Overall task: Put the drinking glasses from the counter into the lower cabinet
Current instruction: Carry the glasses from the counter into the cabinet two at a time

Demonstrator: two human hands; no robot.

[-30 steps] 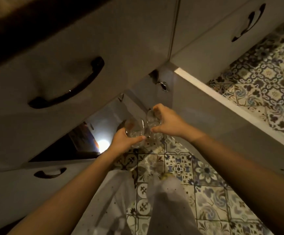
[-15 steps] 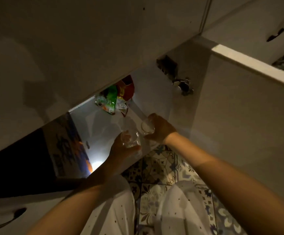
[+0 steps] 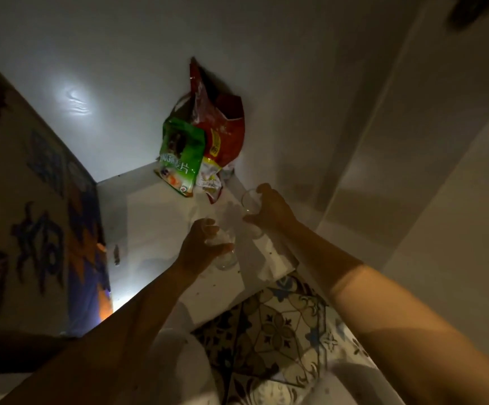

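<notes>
I look into the open lower cabinet, with both arms reaching in over its white shelf floor (image 3: 149, 217). My left hand (image 3: 199, 248) is closed around a clear drinking glass (image 3: 223, 255) whose base is at or just above the floor near the front edge. My right hand (image 3: 272, 209) grips a second clear glass (image 3: 249, 201), held a little deeper and to the right, close to the cabinet's right wall. The two glasses are apart. Dim light makes it hard to tell whether either glass touches the floor.
A green snack bag (image 3: 180, 159) and a red bag (image 3: 220, 124) lean in the back right corner, just beyond the right glass. A printed cardboard box (image 3: 41, 229) fills the left side. The open door (image 3: 442, 200) stands at right; patterned floor tiles (image 3: 278, 328) lie below.
My head has dropped and moved closer, so the cabinet interior fills the view. Both hands have carried the glasses from in front of the opening to inside, over the shelf floor.
</notes>
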